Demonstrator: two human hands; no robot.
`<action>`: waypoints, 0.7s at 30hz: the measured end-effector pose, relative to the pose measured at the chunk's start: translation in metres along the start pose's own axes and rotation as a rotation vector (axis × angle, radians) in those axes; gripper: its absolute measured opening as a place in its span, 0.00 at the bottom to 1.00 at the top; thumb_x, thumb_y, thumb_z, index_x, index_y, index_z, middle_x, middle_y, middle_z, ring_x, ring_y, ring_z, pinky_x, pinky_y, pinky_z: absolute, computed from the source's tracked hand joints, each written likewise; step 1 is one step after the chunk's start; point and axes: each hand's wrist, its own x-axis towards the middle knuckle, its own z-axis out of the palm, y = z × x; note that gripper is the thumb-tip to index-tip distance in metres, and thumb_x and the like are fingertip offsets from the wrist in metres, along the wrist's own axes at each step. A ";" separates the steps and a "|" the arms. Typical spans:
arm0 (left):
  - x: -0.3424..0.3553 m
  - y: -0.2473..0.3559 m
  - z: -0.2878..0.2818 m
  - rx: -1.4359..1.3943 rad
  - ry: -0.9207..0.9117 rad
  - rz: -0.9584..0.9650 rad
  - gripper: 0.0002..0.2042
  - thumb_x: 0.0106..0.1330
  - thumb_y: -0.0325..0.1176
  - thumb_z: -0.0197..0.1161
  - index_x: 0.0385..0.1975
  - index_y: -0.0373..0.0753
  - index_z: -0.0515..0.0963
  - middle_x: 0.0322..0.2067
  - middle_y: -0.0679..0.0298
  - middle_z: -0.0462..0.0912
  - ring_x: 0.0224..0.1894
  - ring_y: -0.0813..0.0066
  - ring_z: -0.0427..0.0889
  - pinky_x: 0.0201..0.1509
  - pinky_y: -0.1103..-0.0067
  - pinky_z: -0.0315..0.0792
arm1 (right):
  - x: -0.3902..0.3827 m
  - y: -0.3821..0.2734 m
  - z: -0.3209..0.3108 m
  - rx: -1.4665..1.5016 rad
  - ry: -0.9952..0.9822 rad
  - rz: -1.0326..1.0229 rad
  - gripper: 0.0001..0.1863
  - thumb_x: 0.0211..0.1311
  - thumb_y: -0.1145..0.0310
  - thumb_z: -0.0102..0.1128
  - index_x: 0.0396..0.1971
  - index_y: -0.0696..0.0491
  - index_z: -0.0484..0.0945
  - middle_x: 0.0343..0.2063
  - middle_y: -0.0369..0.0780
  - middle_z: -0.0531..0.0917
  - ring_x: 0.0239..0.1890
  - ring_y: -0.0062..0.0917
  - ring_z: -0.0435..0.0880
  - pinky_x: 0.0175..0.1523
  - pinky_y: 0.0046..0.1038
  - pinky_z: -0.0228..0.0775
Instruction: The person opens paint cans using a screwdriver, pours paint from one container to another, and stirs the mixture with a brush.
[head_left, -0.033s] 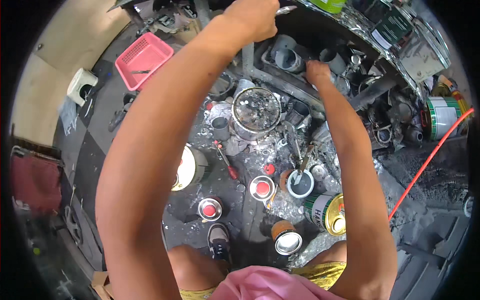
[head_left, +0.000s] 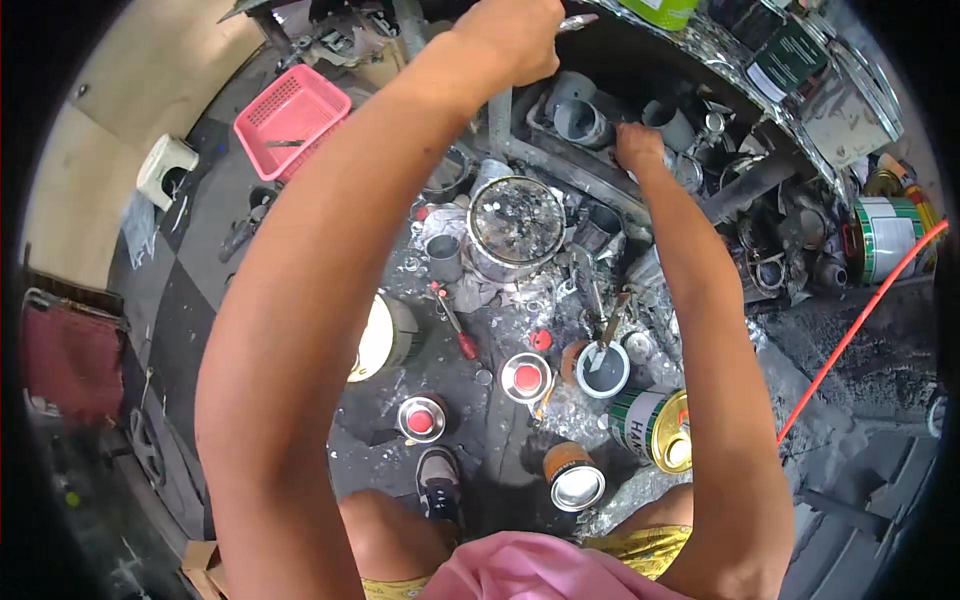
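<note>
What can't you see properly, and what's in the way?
In the head view:
Left grip: top edge cuts it; whether it holds the shiny tip is unclear.
Right grip: its own back hides what it touches.
White-topped can: partly behind left forearm.
Bright green can: cut off by top edge.

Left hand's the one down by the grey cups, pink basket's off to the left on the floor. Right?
One fix: the right hand is by the grey cups; the left hand is up at the top edge of the head view, which shows this. Pink basket stands as you said.
</note>
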 end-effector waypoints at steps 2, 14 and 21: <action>-0.005 -0.005 0.001 0.034 -0.032 -0.025 0.29 0.57 0.25 0.57 0.58 0.13 0.66 0.40 0.35 0.82 0.43 0.44 0.85 0.50 0.61 0.79 | -0.001 -0.016 0.001 -0.029 0.021 0.013 0.16 0.71 0.58 0.53 0.49 0.48 0.83 0.49 0.41 0.87 0.53 0.35 0.86 0.55 0.38 0.78; 0.002 -0.001 -0.007 0.021 -0.101 -0.004 0.28 0.57 0.25 0.57 0.58 0.12 0.67 0.38 0.35 0.83 0.42 0.44 0.85 0.49 0.62 0.79 | 0.020 -0.012 0.007 -0.109 0.155 0.070 0.16 0.69 0.59 0.53 0.48 0.50 0.84 0.47 0.43 0.87 0.51 0.35 0.87 0.53 0.36 0.80; -0.002 -0.004 -0.005 0.055 -0.113 -0.065 0.31 0.56 0.25 0.57 0.59 0.12 0.66 0.38 0.36 0.83 0.42 0.43 0.84 0.50 0.61 0.79 | 0.016 -0.006 -0.059 0.319 0.245 0.158 0.21 0.70 0.54 0.53 0.46 0.57 0.82 0.45 0.54 0.86 0.48 0.47 0.87 0.54 0.44 0.79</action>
